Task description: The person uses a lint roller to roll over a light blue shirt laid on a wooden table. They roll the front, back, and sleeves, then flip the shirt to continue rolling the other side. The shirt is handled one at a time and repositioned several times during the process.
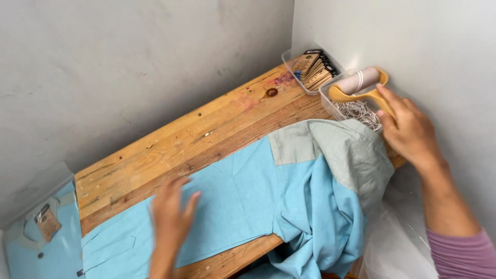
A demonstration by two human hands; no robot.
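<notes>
Wooden bench (170, 150) planks fill the corner between grey walls. Spread over its near part lies a light blue shirt (243, 201) with grey shoulder patches, its right end hanging off the edge. At far right stand two clear tubs, one (289, 57) holding brown card tags (316, 68), the other (326, 101) white strings. The right hand (408, 132) reaches there, its grip clenched on the handle of a tan lint roller (359, 85). The left hand (170, 219), blurred, lies flat and released on the shirt.
</notes>
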